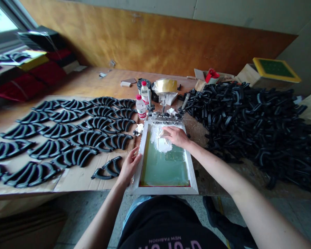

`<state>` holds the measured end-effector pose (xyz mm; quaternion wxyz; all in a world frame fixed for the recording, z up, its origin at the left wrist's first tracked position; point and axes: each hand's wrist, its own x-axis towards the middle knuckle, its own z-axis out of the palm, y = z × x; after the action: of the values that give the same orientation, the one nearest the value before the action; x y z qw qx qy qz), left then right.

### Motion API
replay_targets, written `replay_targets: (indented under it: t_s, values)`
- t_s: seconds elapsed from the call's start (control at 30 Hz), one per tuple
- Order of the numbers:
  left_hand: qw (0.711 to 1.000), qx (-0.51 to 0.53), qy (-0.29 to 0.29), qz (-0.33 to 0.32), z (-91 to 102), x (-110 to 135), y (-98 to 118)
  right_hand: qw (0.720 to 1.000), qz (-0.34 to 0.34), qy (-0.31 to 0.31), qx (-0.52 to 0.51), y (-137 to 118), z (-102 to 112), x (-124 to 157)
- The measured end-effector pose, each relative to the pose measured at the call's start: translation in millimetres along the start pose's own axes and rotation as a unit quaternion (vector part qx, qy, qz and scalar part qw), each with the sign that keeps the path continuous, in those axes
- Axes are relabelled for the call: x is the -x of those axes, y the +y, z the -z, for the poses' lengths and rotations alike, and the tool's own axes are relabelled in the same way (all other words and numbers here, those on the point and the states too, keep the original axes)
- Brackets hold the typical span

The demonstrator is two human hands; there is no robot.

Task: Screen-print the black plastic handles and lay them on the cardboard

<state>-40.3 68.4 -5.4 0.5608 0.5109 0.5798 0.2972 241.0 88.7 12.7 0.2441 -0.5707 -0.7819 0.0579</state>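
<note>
A screen-printing frame (166, 190) with a pale metal border and green mesh lies in front of me, its far end at a metal hinge clamp (166, 118). Thick white ink (163, 146) is smeared over the upper part of the mesh. My right hand (178, 137) is closed above that ink, fingers bent round a pale piece that they mostly hide; I cannot make out its kind. Along the left border of the frame, my left hand (131, 164) grips the edge. Left of it lies a short row of curved black plastic parts (107, 169).
Rows of black curved parts (57, 131) cover cardboard on the left. A large heap of loose ones (243, 121) lies right. Behind the clamp stand two red-capped bottles (141, 108) and a tape roll (166, 85). A yellow-edged screen (276, 69) rests on a box at the back right.
</note>
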Motion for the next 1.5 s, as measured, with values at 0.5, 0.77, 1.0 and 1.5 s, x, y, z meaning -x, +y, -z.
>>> replay_targets:
  t_s: [0.5,0.77,1.0,1.5]
  values:
    - [0.961,0.197,0.004,-0.194,-16.0,-28,126,0.945,-0.266,0.119,-0.146,83,-10,44]
    - [0.991,0.105,-0.077,-0.037,-41.8,11,41,0.994,-0.085,-0.073,0.001,35,-44,46]
    - [0.979,0.102,-0.145,0.096,-55.2,52,-28,0.996,-0.042,-0.084,-0.001,42,-42,55]
    - [0.972,0.204,0.109,0.043,-14.0,37,-41,0.981,0.094,-0.030,-0.169,-131,-77,20]
